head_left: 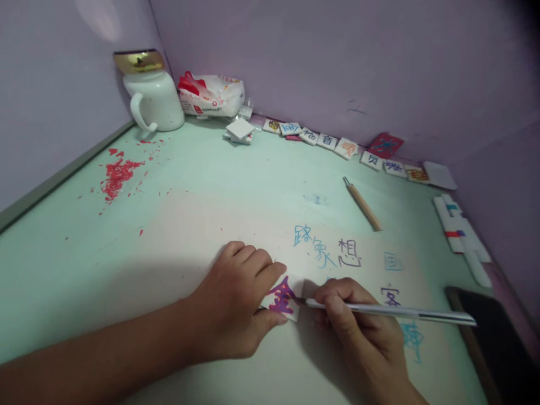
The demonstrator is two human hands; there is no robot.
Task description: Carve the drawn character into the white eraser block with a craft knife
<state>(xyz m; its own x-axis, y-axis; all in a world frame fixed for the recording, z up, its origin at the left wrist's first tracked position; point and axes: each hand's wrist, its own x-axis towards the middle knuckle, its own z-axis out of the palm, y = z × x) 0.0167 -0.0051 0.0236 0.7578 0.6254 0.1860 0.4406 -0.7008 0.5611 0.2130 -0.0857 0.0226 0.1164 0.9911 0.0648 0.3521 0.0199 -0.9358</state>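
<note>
Purple-and-magenta character on a small white tile (282,298): this is the piece I am working, low and centre on the pale green counter (63,264), over a bare whitish patch of its surface.

Left hand (236,306): I have it flat over the tile's left edge, thumb under the near side, fingers (253,261) curled along the top, pinning it.

Right hand (358,326): fingers closed in a pen grip around a slim silver tool (392,311), whose tip meets the right side of the coloured character. The shaft runs out to the right, nearly level.

Handling note, my judgement: I should keep the left hand pressing down, so the tile cannot skid, and keep its fingertips clear of the tool's line. Short, light strokes away from the holding thumb seem safest, and a low tool angle should stop the tip from digging in.

Surroundings:
- Blue and purple characters (327,253) written on the counter just beyond the tile.
- Wooden-handled tool (363,204), lying loose, well apart.
- Row of lettered tiles (337,143) along the back wall.
- White mug with gold lid (149,93) in the far left corner, with a crumpled packet (211,94) beside it.
- Red crumbs (116,175) scattered near the mug.
- White sticks (462,236) at the right edge.
</note>
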